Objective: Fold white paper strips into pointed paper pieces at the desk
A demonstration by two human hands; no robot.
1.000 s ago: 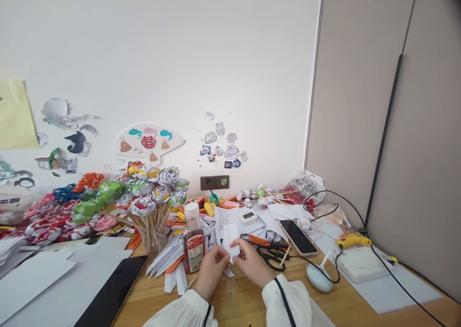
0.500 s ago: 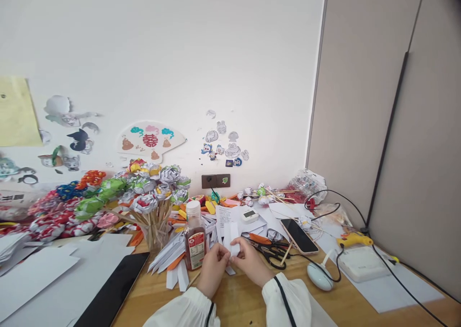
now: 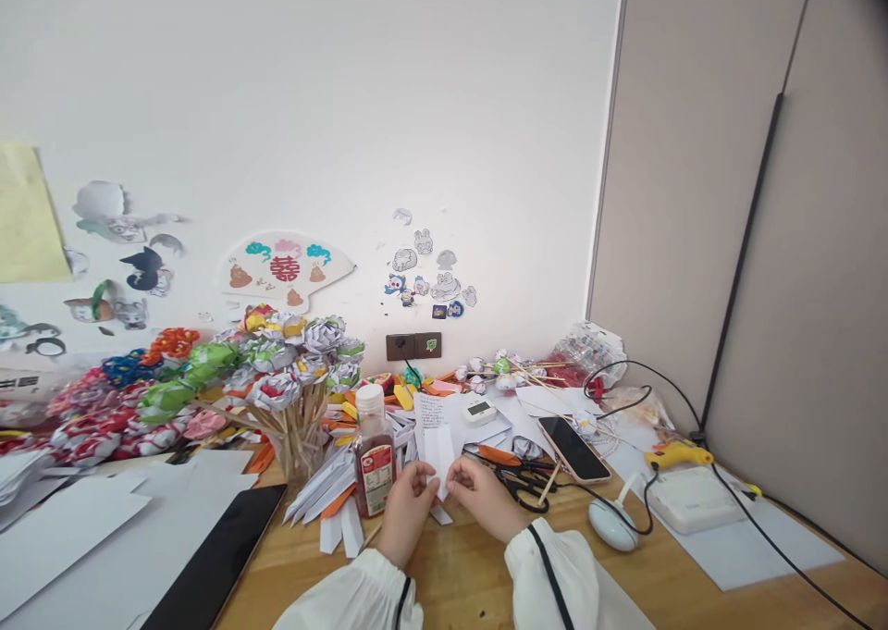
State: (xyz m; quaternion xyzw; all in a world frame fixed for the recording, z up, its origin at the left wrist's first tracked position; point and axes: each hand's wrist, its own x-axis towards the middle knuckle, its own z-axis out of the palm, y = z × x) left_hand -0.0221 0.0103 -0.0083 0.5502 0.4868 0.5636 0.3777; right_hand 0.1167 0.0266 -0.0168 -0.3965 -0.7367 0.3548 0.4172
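Observation:
A narrow strip of white paper (image 3: 438, 452) stands up between my hands above the wooden desk. My left hand (image 3: 409, 510) pinches its lower left edge between thumb and fingers. At the lower right edge, my right hand (image 3: 486, 499) is closed in a pinch on the same strip. Just left of my left hand is a bottle of reddish-brown liquid (image 3: 375, 459) with a white cap. Black scissors (image 3: 531, 487) lie to the right of my right hand. Folded white paper pieces (image 3: 341, 530) are spread beside the bottle.
Paper flowers on sticks (image 3: 295, 362) stand in a clear holder at the back left. A black tablet-like slab (image 3: 218, 561) lies left. On the right are a phone (image 3: 573, 447), a white mouse-shaped device (image 3: 614, 524) with a cable, and a yellow glue gun (image 3: 678, 454).
My hands have moved slightly apart, and the paper strip now shows wider and flatter between them. The camera view has shifted a little.

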